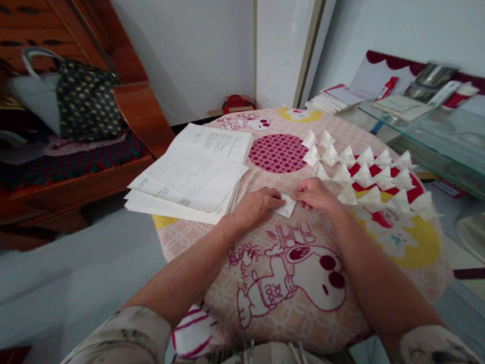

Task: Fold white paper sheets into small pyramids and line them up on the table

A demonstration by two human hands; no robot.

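Both of my hands work on a small folded piece of white paper (286, 206) at the middle of the round table. My left hand (263, 203) grips its left side, fingers closed on the edge. At the upper right corner of the paper, my right hand (314, 194) pinches it between thumb and fingers. To the right stand several small pointed folded-paper shapes (364, 175), set out in rows. Left of my hands lies a thick stack of printed paper sheets (199, 171), the top ones slightly askew.
A patterned cloth (216, 275) with cartoon dogs covers the table. On the right is a glass shelf (455, 146) bearing papers, a red marker (387, 88) and a metal container (435, 80). A wooden bench (143, 117) with a dark patterned bag (86, 99) stands at left.
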